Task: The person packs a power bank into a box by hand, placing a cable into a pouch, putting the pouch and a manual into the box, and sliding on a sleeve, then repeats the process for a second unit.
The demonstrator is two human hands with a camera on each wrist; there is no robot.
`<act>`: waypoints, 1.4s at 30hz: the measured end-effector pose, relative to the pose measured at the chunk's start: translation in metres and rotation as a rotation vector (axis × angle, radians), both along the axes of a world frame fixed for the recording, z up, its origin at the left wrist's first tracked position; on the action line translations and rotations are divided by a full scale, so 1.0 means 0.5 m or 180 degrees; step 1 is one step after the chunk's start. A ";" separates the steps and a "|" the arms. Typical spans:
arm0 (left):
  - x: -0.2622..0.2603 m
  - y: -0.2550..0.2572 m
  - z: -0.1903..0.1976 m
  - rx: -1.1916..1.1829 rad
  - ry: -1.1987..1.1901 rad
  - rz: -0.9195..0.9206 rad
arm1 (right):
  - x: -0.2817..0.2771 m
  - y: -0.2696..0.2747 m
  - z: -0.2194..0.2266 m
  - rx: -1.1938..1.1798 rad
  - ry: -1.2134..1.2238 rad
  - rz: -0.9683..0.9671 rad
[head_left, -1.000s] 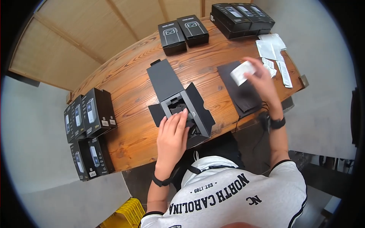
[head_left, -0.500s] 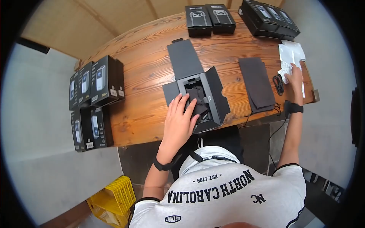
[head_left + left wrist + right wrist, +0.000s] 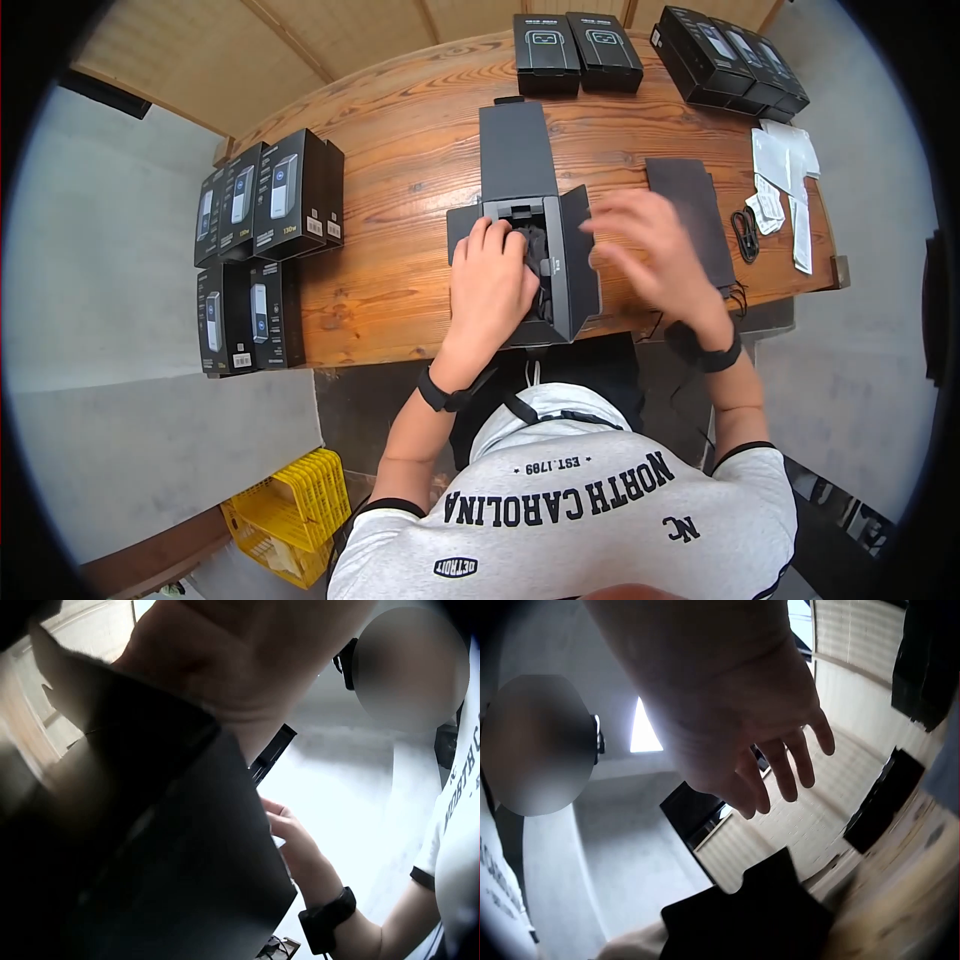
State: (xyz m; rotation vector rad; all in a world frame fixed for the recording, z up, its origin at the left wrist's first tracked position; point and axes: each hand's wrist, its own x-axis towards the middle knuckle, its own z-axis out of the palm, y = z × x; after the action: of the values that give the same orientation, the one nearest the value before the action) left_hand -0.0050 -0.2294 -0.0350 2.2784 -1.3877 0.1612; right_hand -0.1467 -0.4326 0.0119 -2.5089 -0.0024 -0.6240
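An open black box [image 3: 583, 270] stands near the table's front edge, its long lid [image 3: 517, 150] folded back and side flaps spread. Dark, crumpled-looking contents [image 3: 537, 245] lie inside. My left hand [image 3: 490, 285] is over the box's left side, with bent fingers reaching in onto the contents; I cannot tell whether they pinch anything, and the box hides them in the left wrist view. To the right of the box, my empty right hand [image 3: 652, 255] hovers, slightly blurred. Its spread fingers [image 3: 784, 780] show in the right wrist view. Beneath it lies a folded dark cloth [image 3: 690, 200].
A coiled black cable [image 3: 744, 235], a white folded paper [image 3: 767, 207] and white plastic wrappers [image 3: 782, 160] lie at the right edge. Black printed boxes stand at left [image 3: 285, 200], back [image 3: 547, 55] and back right [image 3: 725, 60]. A yellow crate [image 3: 300, 510] sits on the floor.
My right hand carried a white item to the right edge, let go of it there, and came back empty toward the box. The left hand's fingers have bent further into the box.
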 end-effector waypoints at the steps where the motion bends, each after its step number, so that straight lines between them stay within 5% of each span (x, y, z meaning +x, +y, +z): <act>1: 0.006 0.003 -0.012 -0.0501 0.0048 -0.0018 | 0.010 0.021 -0.005 -0.0037 -0.0024 0.0224; 3: -0.009 0.013 0.020 -0.0659 0.0642 0.0197 | 0.026 0.043 -0.022 -0.0349 -0.0123 0.0267; 5: -0.013 0.023 0.032 -0.1739 0.1977 0.0630 | 0.037 0.048 -0.031 -0.0293 -0.0090 0.0278; 7: 0.014 0.031 -0.003 -0.2931 0.2375 0.0318 | 0.047 0.051 -0.032 -0.0047 0.0124 0.0253; 11: 0.016 0.062 0.035 -0.3247 0.3501 0.0609 | 0.055 0.080 -0.028 0.0505 0.0155 0.0166; 13: 0.011 0.056 0.047 -0.3996 0.4156 0.0208 | 0.057 0.107 -0.018 0.2166 0.0002 -0.0052; 15: 0.001 0.050 0.061 -0.3996 0.4214 0.0283 | 0.062 0.111 -0.018 0.2338 -0.0040 -0.0026; 17: -0.021 0.043 0.081 -0.3682 0.4068 -0.0101 | 0.062 0.113 -0.008 0.3440 0.0236 0.0189; 25: -0.023 0.070 0.088 -0.3623 0.5558 -0.0236 | 0.025 0.093 0.071 0.2165 -0.0862 -0.0193; 28: -0.017 0.076 0.079 -0.3115 0.5562 -0.0301 | 0.011 0.086 0.128 0.1163 -0.0968 0.0108; 31: -0.015 0.081 0.090 -0.3019 0.5909 -0.0140 | -0.007 0.085 0.154 0.1072 -0.0994 0.0150; 33: -0.009 0.082 0.090 -0.3349 0.6173 0.0687 | -0.023 0.077 0.151 0.1169 -0.0876 0.0131; 37: 0.020 0.121 0.056 -0.3345 0.5242 0.0008 | -0.032 0.066 0.081 0.2034 -0.0972 -0.0232; 39: 0.021 0.122 0.080 -0.3369 0.4909 0.0011 | -0.022 0.056 0.029 0.3408 -0.1066 -0.0681; 42: 0.021 0.101 0.148 -0.2482 0.3488 0.0109 | -0.034 0.033 -0.056 0.4448 -0.0880 -0.0405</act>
State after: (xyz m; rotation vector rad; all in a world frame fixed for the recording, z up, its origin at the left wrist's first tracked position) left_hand 0.0054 -0.1787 0.0387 1.3233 -0.5332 -0.4147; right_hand -0.1636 -0.4164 -0.0162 -1.0743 0.3608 -0.6673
